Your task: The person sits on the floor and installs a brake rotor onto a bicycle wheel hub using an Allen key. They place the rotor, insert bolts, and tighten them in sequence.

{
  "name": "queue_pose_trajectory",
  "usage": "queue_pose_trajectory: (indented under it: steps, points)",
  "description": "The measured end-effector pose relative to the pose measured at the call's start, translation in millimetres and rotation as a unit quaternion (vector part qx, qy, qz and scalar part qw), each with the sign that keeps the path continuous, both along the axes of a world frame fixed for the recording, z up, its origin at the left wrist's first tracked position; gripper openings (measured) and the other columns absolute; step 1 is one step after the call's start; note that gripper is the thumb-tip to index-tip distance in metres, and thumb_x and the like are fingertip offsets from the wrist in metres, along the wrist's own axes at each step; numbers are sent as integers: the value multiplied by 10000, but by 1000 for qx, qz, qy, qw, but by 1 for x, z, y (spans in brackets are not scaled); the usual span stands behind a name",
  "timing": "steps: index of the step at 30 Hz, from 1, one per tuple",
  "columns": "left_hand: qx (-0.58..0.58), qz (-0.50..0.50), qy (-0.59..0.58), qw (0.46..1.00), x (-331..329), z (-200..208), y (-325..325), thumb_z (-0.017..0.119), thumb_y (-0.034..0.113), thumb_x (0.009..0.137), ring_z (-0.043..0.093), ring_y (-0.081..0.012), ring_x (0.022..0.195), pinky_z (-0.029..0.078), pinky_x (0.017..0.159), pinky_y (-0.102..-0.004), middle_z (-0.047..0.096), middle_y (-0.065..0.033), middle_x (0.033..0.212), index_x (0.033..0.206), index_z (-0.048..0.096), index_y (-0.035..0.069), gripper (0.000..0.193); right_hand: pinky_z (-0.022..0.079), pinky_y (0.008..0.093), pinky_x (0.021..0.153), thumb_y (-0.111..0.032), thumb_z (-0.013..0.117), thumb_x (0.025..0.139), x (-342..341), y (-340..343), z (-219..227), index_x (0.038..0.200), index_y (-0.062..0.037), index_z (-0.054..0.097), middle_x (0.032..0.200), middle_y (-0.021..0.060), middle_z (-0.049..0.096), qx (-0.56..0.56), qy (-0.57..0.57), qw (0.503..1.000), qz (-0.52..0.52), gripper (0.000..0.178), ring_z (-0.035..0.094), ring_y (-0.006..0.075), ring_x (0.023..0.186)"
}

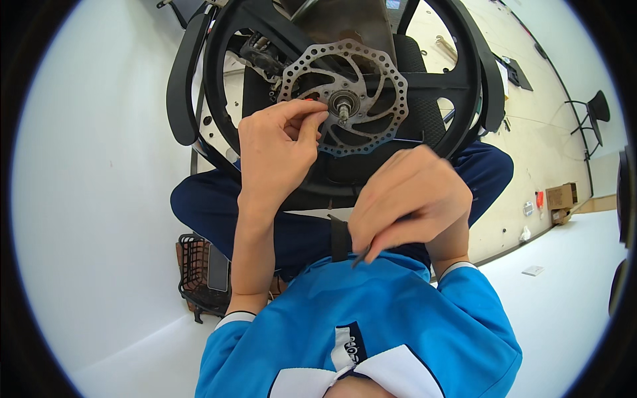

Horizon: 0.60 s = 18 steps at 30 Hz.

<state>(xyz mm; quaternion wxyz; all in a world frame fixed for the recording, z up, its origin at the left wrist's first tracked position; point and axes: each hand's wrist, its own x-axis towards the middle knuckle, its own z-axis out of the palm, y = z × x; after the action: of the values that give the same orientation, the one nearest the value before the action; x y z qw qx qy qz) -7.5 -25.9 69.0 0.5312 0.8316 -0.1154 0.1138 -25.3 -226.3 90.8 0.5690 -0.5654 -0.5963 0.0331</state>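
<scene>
A black spoked wheel (424,85) lies in front of me, with a silver brake disc (396,89) on its hub. The threaded axle (343,111) points up from the hub's middle. My left hand (279,142) is at the disc's left side, thumb and forefinger pinched beside the hub. Whatever sits in that pinch is hidden; a bit of red shows just behind the fingers. Nearer my body, my right hand (411,199) is closed and slightly blurred. Out of its lower side sticks the end of a thin dark tool (360,257); its kind cannot be made out.
The wheel rests on a black armchair, with one armrest (186,79) on the left. A black basket (194,265) holding a phone (218,268) stands low on the left. Small parts lie scattered on the floor; a cardboard box (561,196) and a black chair (590,116) are farther right.
</scene>
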Motion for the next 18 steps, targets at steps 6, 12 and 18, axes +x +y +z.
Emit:
queue_pose_trajectory:
  steps: [6, 12, 18]
  points:
    - [-83, -16, 9, 996, 0, -10, -1, 664, -30, 923, 720, -128, 695, 571, 642, -223, 755, -105, 835, 1054, 761, -37, 163, 626, 282, 678, 160, 628, 866, -15, -8, -11, 1008, 153, 665, 859, 220, 736, 209, 53, 922, -323, 146, 754, 223, 724]
    - [-77, -16, -4, 997, -1, -12, 0, 640, -41, 932, 734, -144, 716, 584, 665, -229, 754, -117, 862, 1062, 754, -46, 173, 625, 271, 675, 153, 598, 916, 2, 6, -20, 1086, 160, 630, 956, 248, 733, 246, -63, 896, -363, 173, 766, 251, 795]
    - [-74, -13, -11, 997, -2, -11, -1, 634, -44, 932, 737, -142, 724, 585, 663, -229, 754, -120, 864, 1057, 756, -48, 175, 614, 258, 662, 162, 630, 895, 5, 11, -23, 1080, 161, 635, 972, 247, 731, 250, -102, 884, -382, 185, 767, 254, 805]
